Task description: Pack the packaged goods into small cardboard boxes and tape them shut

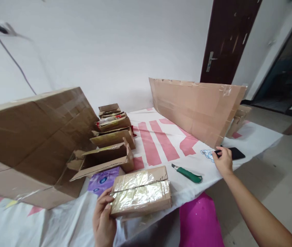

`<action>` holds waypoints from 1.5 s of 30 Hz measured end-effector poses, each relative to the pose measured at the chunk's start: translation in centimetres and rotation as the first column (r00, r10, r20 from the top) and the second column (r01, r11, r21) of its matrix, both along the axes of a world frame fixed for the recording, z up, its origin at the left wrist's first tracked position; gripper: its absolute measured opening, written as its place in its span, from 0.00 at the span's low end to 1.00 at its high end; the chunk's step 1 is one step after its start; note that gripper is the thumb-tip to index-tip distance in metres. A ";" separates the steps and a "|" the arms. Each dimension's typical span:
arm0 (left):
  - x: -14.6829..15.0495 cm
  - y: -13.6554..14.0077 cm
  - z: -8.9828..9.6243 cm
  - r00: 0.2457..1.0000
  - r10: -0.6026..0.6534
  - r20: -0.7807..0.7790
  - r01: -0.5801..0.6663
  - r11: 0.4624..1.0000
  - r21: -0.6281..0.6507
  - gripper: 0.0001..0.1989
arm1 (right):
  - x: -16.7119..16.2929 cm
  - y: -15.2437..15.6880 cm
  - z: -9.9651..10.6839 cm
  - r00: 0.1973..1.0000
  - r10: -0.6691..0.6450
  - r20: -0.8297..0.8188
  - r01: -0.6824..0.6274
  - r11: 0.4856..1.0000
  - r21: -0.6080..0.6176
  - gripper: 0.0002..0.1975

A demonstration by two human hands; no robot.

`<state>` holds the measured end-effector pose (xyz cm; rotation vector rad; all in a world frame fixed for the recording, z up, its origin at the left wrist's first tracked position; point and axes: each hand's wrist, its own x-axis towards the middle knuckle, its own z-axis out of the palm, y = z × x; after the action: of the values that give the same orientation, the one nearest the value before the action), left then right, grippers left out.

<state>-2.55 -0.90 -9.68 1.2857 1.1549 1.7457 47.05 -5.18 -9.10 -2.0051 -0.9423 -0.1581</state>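
Purple pack (101, 181), L of green cutter (188, 174), has blue round emblems; print too small to read. Pink block strokes (147, 144) on white cloth (133, 118) beyond cutter. Cardboard box w/ shiny, wrinkled clear tape (141, 193) sits just L of cutter; left hand (104, 216) grips its L end, thumb in front. Right hand (224, 159), R of cutter, has fingers at dark flat phone (237, 153) & blue-white pieces (206, 155); can't tell if grasping. Open cartons (113, 139) & big carton (27, 130) farther L; tall cardboard piece (192, 106) behind cutter.
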 end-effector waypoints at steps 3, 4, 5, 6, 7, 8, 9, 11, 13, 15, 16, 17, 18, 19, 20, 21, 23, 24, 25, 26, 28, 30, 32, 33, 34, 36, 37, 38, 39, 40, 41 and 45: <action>-0.1 0.2 -0.6 1.000 -0.025 0.002 0.025 1.000 0.015 0.09 | -4.4 0.0 1.0 0.968 0.251 -0.023 -0.250 0.968 0.038 0.16; -0.2 0.2 -0.8 0.999 -0.033 -0.001 0.033 0.999 0.017 0.10 | -6.4 -0.2 1.3 0.936 0.349 -0.037 -0.347 0.937 0.040 0.16; -0.2 0.1 -1.0 0.999 -0.040 -0.010 0.040 0.999 0.019 0.12 | -8.5 -0.5 1.6 0.896 0.442 -0.050 -0.440 0.897 0.039 0.16; -0.3 0.0 -1.1 0.999 -0.049 -0.025 0.049 0.999 0.017 0.14 | -10.6 -1.0 1.9 0.840 0.539 -0.066 -0.538 0.842 0.040 0.16; -0.4 -0.1 -1.2 0.997 -0.058 -0.044 0.059 0.998 0.008 0.17 | -12.7 -1.5 2.2 0.739 0.665 -0.106 -0.664 0.746 0.052 0.15; -0.4 -0.3 -1.2 0.996 -0.068 -0.060 0.067 0.998 -0.009 0.19 | -14.5 -2.0 2.5 0.634 0.762 -0.132 -0.763 0.644 0.060 0.14; -0.3 -0.5 -1.1 0.995 -0.076 -0.069 0.074 0.997 -0.031 0.20 | -16.0 -2.4 2.7 0.543 0.828 -0.138 -0.830 0.554 0.065 0.15; -0.2 -0.9 -0.9 0.994 -0.085 -0.074 0.080 0.994 -0.070 0.20 | -17.7 -2.6 2.7 0.437 0.889 -0.140 -0.889 0.450 0.084 0.19; -0.1 -1.2 -0.4 0.992 -0.089 -0.092 0.082 0.993 -0.079 0.20 | -17.4 -1.7 2.1 0.445 0.881 -0.161 -0.884 0.460 0.077 0.19; -0.2 -1.5 0.2 0.984 -0.071 -0.166 0.064 0.997 -0.046 0.19 | -15.8 0.0 0.9 0.541 0.821 -0.180 -0.836 0.548 -0.012 0.18; -0.3 -1.6 0.7 0.971 -0.045 -0.234 0.042 0.999 -0.018 0.17 | -14.7 0.8 0.0 0.615 0.774 -0.152 -0.788 0.609 -0.089 0.18; -0.4 -1.8 1.3 0.946 -0.006 -0.324 0.012 1.000 0.016 0.16 | -13.6 1.6 -0.9 0.686 0.722 -0.091 -0.725 0.666 -0.176 0.18; -0.5 -1.9 1.9 0.902 0.043 -0.430 -0.020 0.998 0.058 0.14 | -12.6 2.2 -1.9 0.732 0.682 -0.013 -0.660 0.704 -0.262 0.17; -0.6 -2.0 2.7 0.836 0.095 -0.540 -0.046 0.994 0.103 0.13 | -11.8 2.5 -2.9 0.758 0.649 0.060 -0.593 0.724 -0.352 0.18; -0.6 -2.2 3.5 0.754 0.141 -0.642 -0.064 0.988 0.141 0.12 | -11.1 2.7 -3.8 0.778 0.617 0.121 -0.517 0.737 -0.436 0.18; -0.6 -2.3 4.4 0.663 0.169 -0.729 -0.072 0.984 0.163 0.11 | -10.7 2.7 -4.5 0.784 0.597 0.171 -0.448 0.735 -0.508 0.19; -0.4 -2.3 6.2 0.495 0.171 -0.852 -0.063 0.985 0.161 0.08 | -10.5 2.4 -5.6 0.778 0.579 0.243 -0.346 0.718 -0.603 0.20; -0.3 -2.3 7.1 0.426 0.148 -0.892 -0.052 0.989 0.139 0.07 | -10.7 2.2 -5.9 0.765 0.585 0.271 -0.319 0.709 -0.629 0.20; -0.1 -2.2 7.8 0.367 0.119 -0.922 -0.041 0.993 0.111 0.06 | -10.9 2.0 -6.0 0.749 0.594 0.296 -0.302 0.702 -0.645 0.20; -0.1 -2.0 8.3 0.319 0.088 -0.944 -0.027 0.996 0.084 0.05 | -11.2 1.9 -6.0 0.733 0.602 0.317 -0.290 0.698 -0.655 0.20; 0.0 -1.7 9.0 0.251 0.036 -0.967 -0.002 0.999 0.037 0.06 | -11.6 1.9 -5.8 0.709 0.617 0.342 -0.276 0.689 -0.670 0.20; -0.1 -1.4 9.3 0.218 -0.009 -0.976 0.025 1.000 -0.004 0.06 | -11.9 1.9 -5.6 0.698 0.624 0.353 -0.270 0.685 -0.677 0.20; -0.3 -1.2 9.3 0.204 -0.046 -0.978 0.067 0.997 -0.033 0.06 | -11.9 1.9 -5.7 0.691 0.624 0.365 -0.269 0.690 -0.671 0.20; -0.4 -1.2 9.3 0.199 -0.060 -0.978 0.087 0.995 -0.044 0.07 | -11.8 2.0 -5.9 0.689 0.622 0.373 -0.270 0.697 -0.665 0.20; -0.4 -1.1 9.3 0.194 -0.072 -0.978 0.107 0.993 -0.052 0.08 | -11.7 2.0 -6.1 0.687 0.621 0.377 -0.276 0.703 -0.655 0.20; -0.5 -1.2 9.3 0.185 -0.087 -0.979 0.132 0.989 -0.063 0.10 | -11.5 2.2 -6.5 0.687 0.627 0.367 -0.319 0.714 -0.623 0.20; -0.5 -1.2 9.3 0.184 -0.091 -0.979 0.137 0.988 -0.066 0.11 | -11.3 2.3 -6.6 0.696 0.624 0.355 -0.351 0.727 -0.591 0.20; -0.5 -1.3 9.2 0.187 -0.097 -0.978 0.140 0.988 -0.071 0.12 | -11.2 2.4 -6.5 0.713 0.614 0.339 -0.383 0.746 -0.544 0.21; -0.5 -1.4 9.2 0.195 -0.103 -0.975 0.141 0.987 -0.076 0.12 | -11.0 2.5 -6.2 0.736 0.595 0.323 -0.412 0.772 -0.483 0.21; -0.5 -1.4 9.1 0.209 -0.113 -0.971 0.144 0.986 -0.084 0.12 | -11.0 2.5 -5.7 0.762 0.569 0.308 -0.433 0.802 -0.412 0.22; -0.5 -1.5 9.0 0.229 -0.124 -0.965 0.147 0.985 -0.092 0.12 | -11.0 2.5 -4.8 0.789 0.539 0.294 -0.441 0.831 -0.339 0.22; -0.6 -1.4 8.1 0.326 -0.176 -0.929 0.182 0.976 -0.120 0.12 | -12.4 1.7 1.1 0.792 0.548 0.269 -0.530 0.836 -0.145 0.22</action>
<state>-3.10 -2.35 -1.57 2.4709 1.4715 0.6783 34.63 -3.50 -8.02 -1.7077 -1.7033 -0.1151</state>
